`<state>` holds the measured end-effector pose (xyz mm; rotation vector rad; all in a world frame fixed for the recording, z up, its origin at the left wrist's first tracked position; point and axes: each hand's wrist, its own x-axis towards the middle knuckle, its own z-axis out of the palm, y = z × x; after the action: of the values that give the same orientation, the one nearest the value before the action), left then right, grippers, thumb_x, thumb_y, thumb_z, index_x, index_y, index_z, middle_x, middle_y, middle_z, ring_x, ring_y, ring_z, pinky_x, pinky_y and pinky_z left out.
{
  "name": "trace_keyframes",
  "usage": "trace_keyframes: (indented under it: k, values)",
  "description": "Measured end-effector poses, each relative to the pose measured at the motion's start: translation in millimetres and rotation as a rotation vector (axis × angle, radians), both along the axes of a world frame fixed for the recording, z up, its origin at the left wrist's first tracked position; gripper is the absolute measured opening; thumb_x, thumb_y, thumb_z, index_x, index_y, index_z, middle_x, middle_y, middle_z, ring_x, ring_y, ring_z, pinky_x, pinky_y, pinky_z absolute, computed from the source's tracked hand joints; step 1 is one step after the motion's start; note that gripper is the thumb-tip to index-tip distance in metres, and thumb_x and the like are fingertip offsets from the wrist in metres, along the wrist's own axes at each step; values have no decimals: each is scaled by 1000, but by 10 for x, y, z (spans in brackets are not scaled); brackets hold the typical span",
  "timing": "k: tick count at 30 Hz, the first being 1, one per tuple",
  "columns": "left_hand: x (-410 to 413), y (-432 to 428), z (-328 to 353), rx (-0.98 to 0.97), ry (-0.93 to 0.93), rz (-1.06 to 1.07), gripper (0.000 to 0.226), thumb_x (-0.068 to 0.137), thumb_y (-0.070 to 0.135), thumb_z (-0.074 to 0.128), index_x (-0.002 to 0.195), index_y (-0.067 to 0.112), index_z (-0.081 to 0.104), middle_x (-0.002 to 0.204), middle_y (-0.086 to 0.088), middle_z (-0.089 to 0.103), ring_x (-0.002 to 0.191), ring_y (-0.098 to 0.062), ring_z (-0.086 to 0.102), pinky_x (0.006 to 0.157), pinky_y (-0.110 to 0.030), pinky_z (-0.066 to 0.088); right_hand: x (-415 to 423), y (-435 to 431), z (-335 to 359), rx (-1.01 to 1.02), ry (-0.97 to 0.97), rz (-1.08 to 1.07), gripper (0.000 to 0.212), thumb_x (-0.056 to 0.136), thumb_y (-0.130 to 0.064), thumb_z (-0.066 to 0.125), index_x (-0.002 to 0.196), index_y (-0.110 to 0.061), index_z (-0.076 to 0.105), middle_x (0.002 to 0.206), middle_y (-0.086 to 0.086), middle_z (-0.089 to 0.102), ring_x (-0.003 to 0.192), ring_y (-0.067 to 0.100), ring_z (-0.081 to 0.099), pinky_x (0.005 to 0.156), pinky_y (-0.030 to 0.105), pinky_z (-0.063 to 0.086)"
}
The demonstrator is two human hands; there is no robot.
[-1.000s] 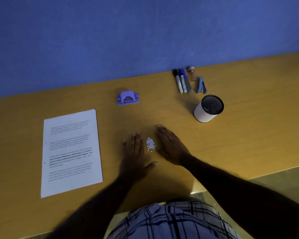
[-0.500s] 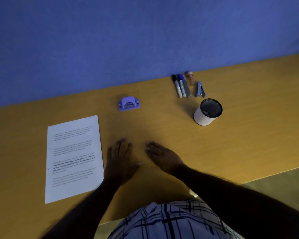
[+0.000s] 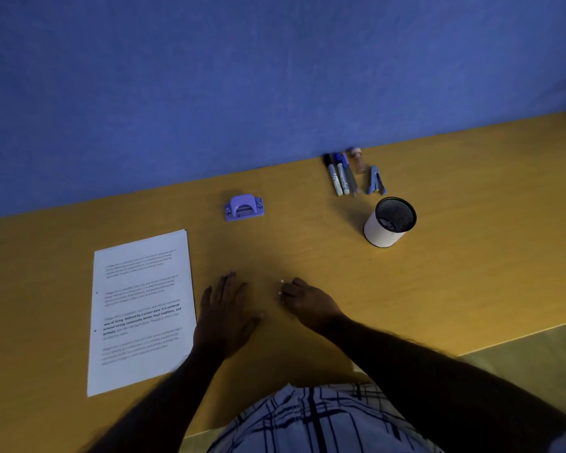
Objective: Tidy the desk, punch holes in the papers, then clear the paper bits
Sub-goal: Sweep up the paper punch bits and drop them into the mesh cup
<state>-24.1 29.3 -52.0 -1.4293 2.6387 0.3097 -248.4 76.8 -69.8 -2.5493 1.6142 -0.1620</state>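
Yellow wood of the bench [image 3: 471,243] now shows between the hands where the white pile of paper bits lay a second ago. Only white specks [image 3: 281,282] show at the curled fingertips of the right hand [image 3: 307,302]; whether it grips the bits cannot be told. The left hand [image 3: 224,318], flat and spread, has shifted to just beside the papers [image 3: 141,308].

One hole punch [image 3: 244,208]; one paper stack [image 3: 141,312]; one cup [image 3: 383,233]; one stapler [image 3: 375,181]
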Motion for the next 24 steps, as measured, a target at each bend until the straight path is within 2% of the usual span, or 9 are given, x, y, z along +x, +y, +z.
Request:
trace_keyframes:
  k: [2,5,8,11,14,16,18,20,24]
  values:
    - [-14,-9,7,-5,6,-3,79,87,73,25,135,16,49,152,-16,38,139,-36,37,106,-57,37,23,-22,16,95,-18,-28,27,95,-13,49,117,-7,65,130,15,57,115,30,54,89,39,54]
    - [-40,-19,33,-11,26,-7,78,87,73,24,132,15,52,147,-16,44,135,-36,42,104,-57,38,23,-30,76,208,-179,-182,27,94,-9,52,116,-10,67,132,10,58,123,22,50,101,36,46]
    - [-54,-31,4,-28,44,-7,78,88,72,24,130,14,53,142,-17,49,130,-37,47,102,-57,40,-13,-18,160,127,-546,-399,22,83,2,62,94,-10,75,104,4,72,97,8,61,87,24,51]
    - [-108,-42,-27,-49,64,-22,69,88,68,34,128,15,50,138,-17,52,124,-37,53,98,-55,44,-47,-5,233,207,-854,-717,17,84,-1,65,96,-6,76,95,-3,72,85,6,65,75,6,44]
    - [-215,-32,-47,-16,127,-58,66,88,65,39,131,16,48,139,-15,50,126,-35,50,101,-52,42,-69,15,259,430,-1312,-1008,15,83,0,70,94,-7,76,89,0,74,84,11,67,75,20,52]
    - [-293,-14,-54,69,254,-69,66,88,61,43,138,17,42,145,-11,43,133,-30,43,108,-47,35,-94,43,330,560,-1666,-1122,15,85,4,67,92,-7,74,88,5,74,86,18,68,75,25,57]
    - [-405,4,-41,247,442,-53,68,89,53,52,143,15,37,149,-8,38,136,-24,38,110,-36,31,-140,78,413,665,-1913,-1149,15,89,5,60,96,-1,72,87,8,75,81,17,71,71,24,58]
    - [-558,24,-2,371,594,-25,72,87,54,53,144,13,35,149,-5,37,135,-18,39,109,-27,33,-192,98,473,706,-2082,-1148,15,92,5,55,99,1,69,87,8,75,78,13,72,68,20,58]
    - [-921,45,61,455,822,94,67,85,56,54,139,18,41,138,6,47,125,-6,47,101,-24,43,-369,93,545,747,-2355,-1101,20,90,4,56,108,2,65,99,12,69,90,16,68,80,20,58]
